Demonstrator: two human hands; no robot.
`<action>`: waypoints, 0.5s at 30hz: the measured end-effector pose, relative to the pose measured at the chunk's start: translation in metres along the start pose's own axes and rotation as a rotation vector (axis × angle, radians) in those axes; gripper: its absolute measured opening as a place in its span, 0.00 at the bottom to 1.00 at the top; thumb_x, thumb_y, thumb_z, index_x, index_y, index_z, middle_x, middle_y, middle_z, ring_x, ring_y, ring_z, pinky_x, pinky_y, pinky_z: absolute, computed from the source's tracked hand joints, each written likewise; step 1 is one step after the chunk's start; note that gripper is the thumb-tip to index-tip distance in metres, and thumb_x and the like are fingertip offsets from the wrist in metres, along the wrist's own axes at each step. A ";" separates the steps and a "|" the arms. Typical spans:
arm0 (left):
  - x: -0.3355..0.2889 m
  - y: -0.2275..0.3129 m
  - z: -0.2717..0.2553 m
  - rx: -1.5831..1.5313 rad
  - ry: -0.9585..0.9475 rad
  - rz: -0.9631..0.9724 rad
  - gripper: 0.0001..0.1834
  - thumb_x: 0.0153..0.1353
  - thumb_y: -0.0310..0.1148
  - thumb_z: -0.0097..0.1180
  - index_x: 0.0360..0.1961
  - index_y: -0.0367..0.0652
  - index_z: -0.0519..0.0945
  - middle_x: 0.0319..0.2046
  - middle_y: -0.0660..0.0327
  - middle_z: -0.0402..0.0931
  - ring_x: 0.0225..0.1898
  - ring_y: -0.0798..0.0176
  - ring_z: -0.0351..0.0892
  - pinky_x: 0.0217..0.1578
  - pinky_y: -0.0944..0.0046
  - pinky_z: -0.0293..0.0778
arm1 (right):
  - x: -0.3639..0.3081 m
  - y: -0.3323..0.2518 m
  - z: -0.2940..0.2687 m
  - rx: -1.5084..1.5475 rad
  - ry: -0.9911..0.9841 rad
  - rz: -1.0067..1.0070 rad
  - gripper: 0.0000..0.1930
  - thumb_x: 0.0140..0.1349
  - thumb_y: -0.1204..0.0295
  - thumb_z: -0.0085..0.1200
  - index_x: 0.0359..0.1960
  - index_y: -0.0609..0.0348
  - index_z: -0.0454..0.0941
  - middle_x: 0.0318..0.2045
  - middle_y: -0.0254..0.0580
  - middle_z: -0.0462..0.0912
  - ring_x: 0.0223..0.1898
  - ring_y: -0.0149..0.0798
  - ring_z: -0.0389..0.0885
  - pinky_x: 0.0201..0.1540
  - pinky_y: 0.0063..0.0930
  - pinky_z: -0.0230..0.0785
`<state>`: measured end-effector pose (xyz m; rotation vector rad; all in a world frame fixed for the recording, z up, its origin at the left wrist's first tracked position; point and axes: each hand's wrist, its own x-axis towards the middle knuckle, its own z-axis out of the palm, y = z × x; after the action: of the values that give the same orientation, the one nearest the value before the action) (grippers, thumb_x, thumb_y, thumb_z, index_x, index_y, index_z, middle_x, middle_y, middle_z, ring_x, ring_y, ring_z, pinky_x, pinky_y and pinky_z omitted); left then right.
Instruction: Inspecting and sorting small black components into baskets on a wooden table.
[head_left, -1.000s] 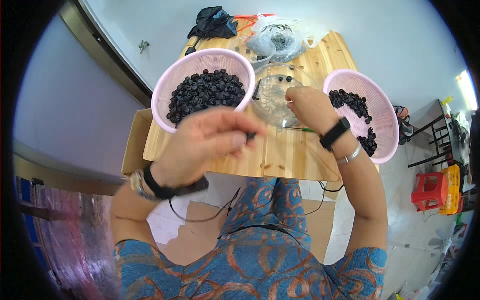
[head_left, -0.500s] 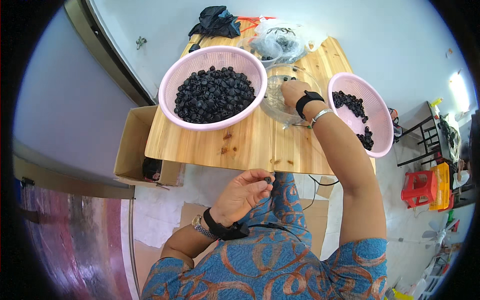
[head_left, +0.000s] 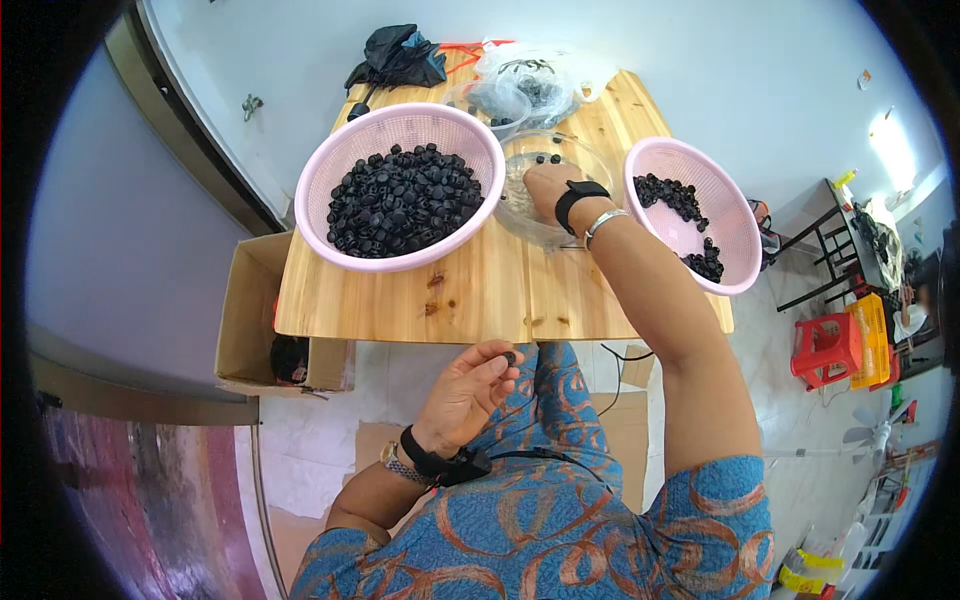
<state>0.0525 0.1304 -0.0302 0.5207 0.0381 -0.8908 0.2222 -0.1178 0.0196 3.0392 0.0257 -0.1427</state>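
Just off the table's near edge, my left hand (head_left: 468, 392) pinches a small black plastic cap-like piece (head_left: 511, 358) between thumb and forefinger. My right hand (head_left: 552, 188) reaches over the table into a clear shallow plastic dish (head_left: 522, 222); its fingers point down and are hidden behind the hand, so what they hold does not show. A few black pieces (head_left: 548, 158) lie by the dish's far side. To the left stands a pink basket (head_left: 318, 180) heaped with black pieces. Under my right forearm's outer side, another pink basket (head_left: 738, 215) holds fewer of them.
Behind the dish are a clear tub (head_left: 505, 105), a clear plastic bag (head_left: 590, 72) and a black folded umbrella (head_left: 395, 60) on the wooden table (head_left: 390, 310). A cardboard box (head_left: 240, 330) stands at floor left. Red stools (head_left: 825, 350) are at far right.
The whole view has shifted, so the table and baskets sit further left in it. My left hand still pinches its piece, and my right hand stays in the dish.
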 end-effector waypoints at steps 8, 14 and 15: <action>-0.002 0.004 0.002 -0.032 0.027 0.035 0.10 0.62 0.24 0.47 0.44 0.36 0.72 0.39 0.57 0.74 0.37 0.69 0.77 0.37 0.75 0.78 | 0.009 0.015 -0.001 0.132 0.046 0.129 0.08 0.46 0.75 0.56 0.28 0.66 0.79 0.31 0.51 0.81 0.34 0.48 0.81 0.35 0.38 0.73; 0.003 0.009 0.005 -0.027 -0.016 0.071 0.10 0.61 0.24 0.48 0.44 0.37 0.72 0.40 0.57 0.74 0.38 0.70 0.76 0.40 0.76 0.76 | -0.008 0.024 -0.018 1.008 0.030 0.115 0.07 0.48 0.72 0.58 0.27 0.63 0.78 0.22 0.40 0.80 0.27 0.30 0.79 0.29 0.23 0.72; 0.005 0.010 0.008 -0.024 -0.014 0.083 0.10 0.61 0.24 0.48 0.44 0.37 0.72 0.40 0.58 0.74 0.38 0.70 0.76 0.41 0.76 0.76 | -0.018 0.022 -0.025 1.115 0.041 0.088 0.06 0.53 0.73 0.56 0.30 0.62 0.78 0.24 0.37 0.79 0.28 0.25 0.78 0.28 0.16 0.70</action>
<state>0.0620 0.1284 -0.0197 0.4899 0.0145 -0.8121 0.2069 -0.1376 0.0485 4.1408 -0.2769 -0.1085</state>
